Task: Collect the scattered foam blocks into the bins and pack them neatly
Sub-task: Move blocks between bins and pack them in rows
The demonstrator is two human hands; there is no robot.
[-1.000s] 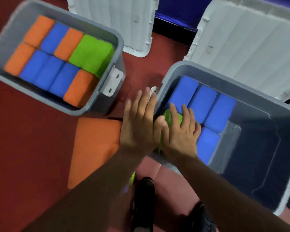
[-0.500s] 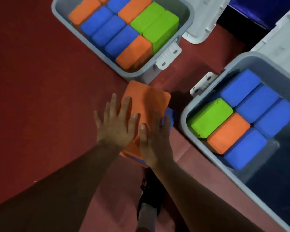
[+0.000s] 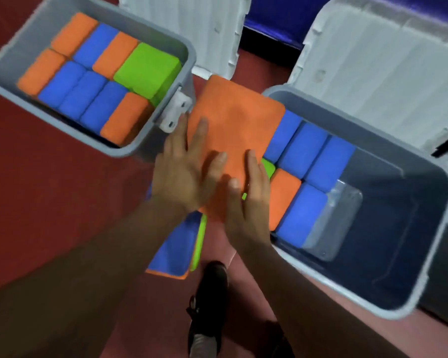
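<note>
Orange foam block (image 3: 236, 120) lies under my left hand (image 3: 184, 174) and right hand (image 3: 248, 195), both pressing flat, fingers straight.

A large flat orange foam block (image 3: 238, 125) sits over the gap between two grey bins, the left bin (image 3: 150, 29) packed with coloured blocks (image 3: 96, 45), the right bin (image 3: 373, 143) half filled.
</note>
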